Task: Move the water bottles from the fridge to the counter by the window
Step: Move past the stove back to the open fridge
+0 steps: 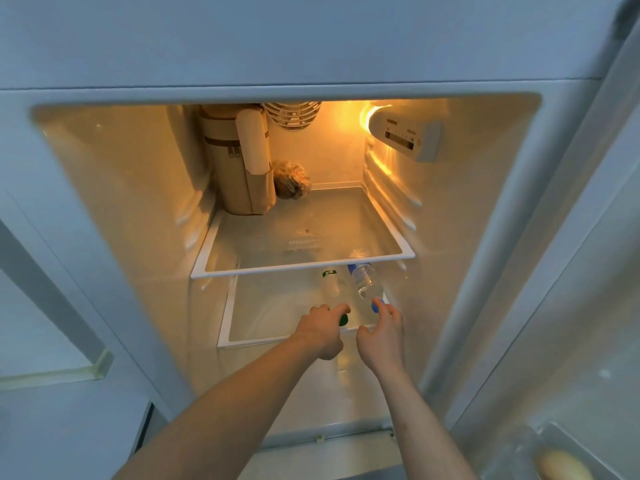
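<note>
We see two water bottles lying on the lower glass shelf (242,336) of the fridge, caps toward us. Our left hand (323,332) curls its fingers around the green-capped bottle (330,284) near its cap. Our right hand (382,336) is half open, its fingers just touching the blue-capped bottle (367,282). The bottles look clear, full, cold and maybe slippery, so we think holding the neck is best.

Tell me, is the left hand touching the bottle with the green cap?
Touching. The head view shows the left hand with its fingers curled around the green cap of the bottle lying on the lower shelf.
</note>
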Demonstrator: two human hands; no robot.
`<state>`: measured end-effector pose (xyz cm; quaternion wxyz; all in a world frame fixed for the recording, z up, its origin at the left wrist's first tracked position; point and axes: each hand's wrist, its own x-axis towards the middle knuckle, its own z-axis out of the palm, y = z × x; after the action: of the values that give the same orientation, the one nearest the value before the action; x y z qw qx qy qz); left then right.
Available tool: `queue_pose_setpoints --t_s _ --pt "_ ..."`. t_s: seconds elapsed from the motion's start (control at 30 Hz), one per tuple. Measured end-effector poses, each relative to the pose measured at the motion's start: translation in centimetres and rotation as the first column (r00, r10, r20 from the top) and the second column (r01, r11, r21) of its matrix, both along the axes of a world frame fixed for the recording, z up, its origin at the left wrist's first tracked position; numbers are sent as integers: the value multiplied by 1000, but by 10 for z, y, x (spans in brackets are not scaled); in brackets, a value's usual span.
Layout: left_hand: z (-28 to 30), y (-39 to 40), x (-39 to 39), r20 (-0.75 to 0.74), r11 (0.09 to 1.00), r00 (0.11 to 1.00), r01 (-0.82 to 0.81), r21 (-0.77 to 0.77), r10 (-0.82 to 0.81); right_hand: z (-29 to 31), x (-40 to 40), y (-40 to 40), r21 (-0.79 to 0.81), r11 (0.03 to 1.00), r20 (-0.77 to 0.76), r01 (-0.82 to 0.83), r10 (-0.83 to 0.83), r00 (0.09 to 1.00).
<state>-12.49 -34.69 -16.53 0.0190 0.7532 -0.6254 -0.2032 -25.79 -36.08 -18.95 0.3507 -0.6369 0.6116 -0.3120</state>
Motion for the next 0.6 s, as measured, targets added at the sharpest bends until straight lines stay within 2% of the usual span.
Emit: queue_pose_setpoints --t_s 0.4,0.6 --pt "-9 17 12 -72 994 991 -111 -26 109 -6 11 -31 120 993 -64 16 -8 998" --pt "-18 50 15 -70 975 987 -153 -161 143 -17 20 -25 111 987 -139 -116 131 982"
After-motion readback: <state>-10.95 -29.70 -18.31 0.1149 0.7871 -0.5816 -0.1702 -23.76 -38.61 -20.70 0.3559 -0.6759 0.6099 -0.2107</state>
